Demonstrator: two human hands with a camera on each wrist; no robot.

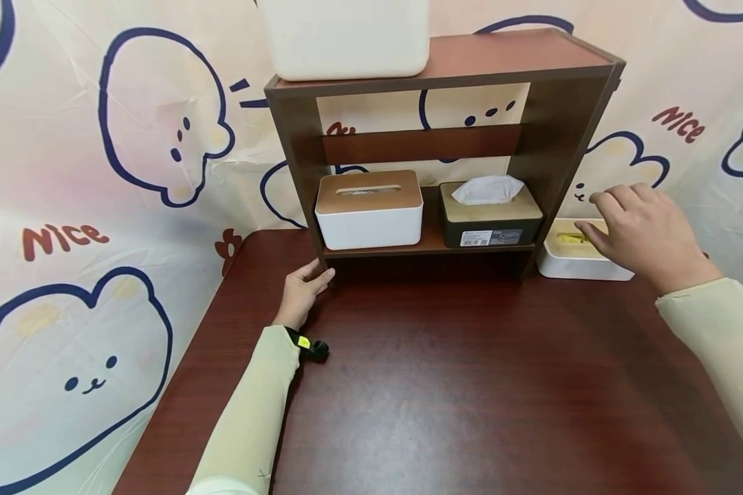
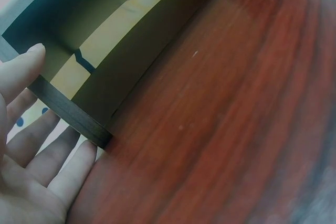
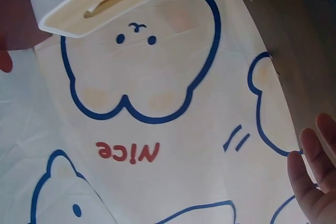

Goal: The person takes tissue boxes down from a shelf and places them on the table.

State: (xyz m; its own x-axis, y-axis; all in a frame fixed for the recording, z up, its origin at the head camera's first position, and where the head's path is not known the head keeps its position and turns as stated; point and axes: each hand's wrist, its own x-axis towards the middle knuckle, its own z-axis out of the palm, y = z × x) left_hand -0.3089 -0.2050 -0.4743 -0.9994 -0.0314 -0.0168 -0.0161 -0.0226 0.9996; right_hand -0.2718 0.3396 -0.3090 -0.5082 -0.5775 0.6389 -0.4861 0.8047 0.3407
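Observation:
My left hand (image 1: 300, 292) is at the lower left corner of a small brown wooden shelf (image 1: 547, 130). In the left wrist view, the front edge of its side panel (image 2: 71, 111) passes between my thumb and fingers, thumb on the inner side and fingers along the outside. My right hand (image 1: 647, 237) is raised at the right, fingers loosely bent and holding nothing. Behind it in the head view stands a white tissue box (image 1: 585, 267) with a pale lid and something yellow in its slot. Only the fingers of the right hand show in its wrist view.
On the shelf board sit a white tissue box (image 1: 371, 228) with a brown lid and a dark green one (image 1: 455, 225) with a tissue sticking out. A large white container (image 1: 349, 41) stands on top. The dark red table (image 1: 421, 385) meets a cartoon-printed wall covering (image 1: 87, 330).

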